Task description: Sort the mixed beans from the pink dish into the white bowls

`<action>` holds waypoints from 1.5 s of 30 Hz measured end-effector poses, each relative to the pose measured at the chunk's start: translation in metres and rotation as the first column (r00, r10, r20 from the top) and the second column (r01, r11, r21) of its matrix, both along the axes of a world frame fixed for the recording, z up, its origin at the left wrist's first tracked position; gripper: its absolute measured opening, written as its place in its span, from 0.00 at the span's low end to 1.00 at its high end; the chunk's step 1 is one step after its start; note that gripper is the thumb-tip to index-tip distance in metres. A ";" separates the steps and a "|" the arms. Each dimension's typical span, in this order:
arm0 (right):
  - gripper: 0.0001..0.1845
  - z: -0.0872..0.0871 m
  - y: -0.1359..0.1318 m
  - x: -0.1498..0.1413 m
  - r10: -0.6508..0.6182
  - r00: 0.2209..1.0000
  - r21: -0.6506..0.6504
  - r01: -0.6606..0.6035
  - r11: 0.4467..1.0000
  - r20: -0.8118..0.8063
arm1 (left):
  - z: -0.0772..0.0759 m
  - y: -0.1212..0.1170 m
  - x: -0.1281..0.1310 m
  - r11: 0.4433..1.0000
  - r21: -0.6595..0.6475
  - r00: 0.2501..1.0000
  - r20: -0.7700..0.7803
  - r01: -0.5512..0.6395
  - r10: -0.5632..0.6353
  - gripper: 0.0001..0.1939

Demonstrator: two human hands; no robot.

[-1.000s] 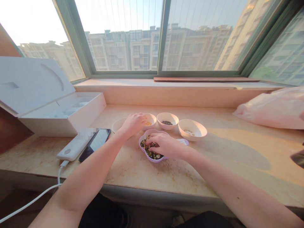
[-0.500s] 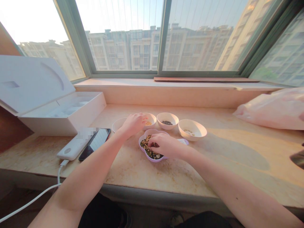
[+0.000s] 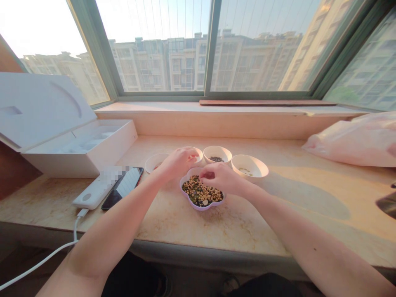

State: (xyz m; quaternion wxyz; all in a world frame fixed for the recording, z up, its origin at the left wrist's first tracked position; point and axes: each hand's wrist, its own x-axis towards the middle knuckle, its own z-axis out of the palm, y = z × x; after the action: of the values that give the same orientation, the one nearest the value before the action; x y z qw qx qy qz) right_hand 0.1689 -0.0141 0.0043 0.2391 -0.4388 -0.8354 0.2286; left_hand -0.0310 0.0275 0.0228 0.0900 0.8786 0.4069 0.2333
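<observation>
A lavender bowl with a scalloped rim (image 3: 201, 208) holds a mix of tan and dark beans (image 3: 201, 192). Just above its far side is my right hand (image 3: 219, 176), thumb and fingers pinched together; anything between them is too small to make out. My left hand (image 3: 182, 160) hangs over a small white bowl (image 3: 200, 152), its fingers bent downward and closed, and it hides most of that bowl. To the right stand a white bowl of dark seeds (image 3: 223, 150) and another with a few small pieces (image 3: 262, 168). Behind my left wrist a further white bowl (image 3: 151, 162) is partly covered.
On the left, a white power bank (image 3: 89, 198) with a cable lies beside a phone (image 3: 122, 189). An open white box (image 3: 111, 144) stands behind them. A pale plastic bag (image 3: 355, 142) rests at the right, and the counter's front edge runs below my forearms.
My right hand has risen from the beans toward the lavender bowl's far side, uncovering more of them. My left hand has shifted slightly right over the white bowl.
</observation>
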 end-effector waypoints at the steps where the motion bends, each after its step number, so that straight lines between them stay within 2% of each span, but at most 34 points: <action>1: 0.07 0.000 0.003 0.003 -0.026 0.999 -0.013 0.026 1.000 -0.045 | -0.001 0.000 0.002 0.999 -0.019 0.999 0.044 0.030 -0.030 0.12; 6: 0.12 0.002 0.013 0.016 -0.073 0.967 -0.125 0.043 0.991 -0.244 | -0.007 -0.002 0.012 0.964 -0.190 0.953 0.273 0.185 -0.129 0.11; 10: 0.13 0.009 0.012 0.018 -0.090 0.959 -0.175 0.044 0.984 -0.268 | -0.015 -0.002 0.016 0.894 -0.353 0.914 0.383 0.277 -0.132 0.12; 14: 0.13 0.010 0.012 0.017 -0.106 0.957 -0.196 0.053 0.979 -0.270 | -0.019 -0.002 0.018 0.872 -0.395 0.892 0.442 0.288 -0.094 0.12; 20: 0.10 -0.001 0.016 0.015 -0.138 0.905 -0.191 0.064 0.979 -0.402 | -0.023 0.002 0.017 0.840 -0.468 0.869 0.494 0.275 -0.009 0.14; 24: 0.09 -0.004 0.015 0.013 -0.134 0.900 -0.196 0.055 0.979 -0.416 | -0.021 0.004 0.016 0.823 -0.481 0.862 0.506 0.302 -0.022 0.09; 27: 0.05 -0.002 0.014 0.012 -0.118 0.914 -0.165 0.057 0.985 -0.388 | -0.017 0.003 0.012 0.850 -0.439 0.894 0.442 0.290 -0.076 0.06; 31: 0.03 0.000 0.013 0.013 -0.127 0.948 -0.067 0.113 0.991 -0.292 | -0.006 0.005 -0.002 0.930 -0.315 0.964 0.239 0.191 -0.117 0.07; 36: 0.05 -0.001 0.011 0.016 -0.131 0.991 0.051 0.133 0.990 -0.036 | 0.011 0.016 -0.030 0.967 -0.254 0.999 0.017 -0.026 0.031 0.10; 40: 0.06 -0.001 0.008 0.015 -0.090 0.992 0.065 0.085 0.994 0.083 | 0.017 0.024 -0.054 0.961 -0.154 0.960 -0.194 -0.231 0.200 0.13; 42: 0.05 -0.001 0.007 0.014 -0.078 0.990 0.071 0.070 0.995 0.119 | 0.019 0.026 -0.064 0.936 -0.154 0.921 -0.287 -0.318 0.265 0.13; 45: 0.06 0.000 0.006 0.014 -0.062 0.988 0.076 0.051 0.996 0.140 | 0.020 0.028 -0.072 0.895 -0.180 0.853 -0.424 -0.408 0.303 0.11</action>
State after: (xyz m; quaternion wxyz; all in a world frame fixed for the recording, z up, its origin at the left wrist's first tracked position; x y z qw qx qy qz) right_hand 0.1827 -0.0082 0.0044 0.2012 -0.4685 -0.8453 0.1595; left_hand -0.1030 0.0557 0.0426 0.0791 0.7957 0.6003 0.0123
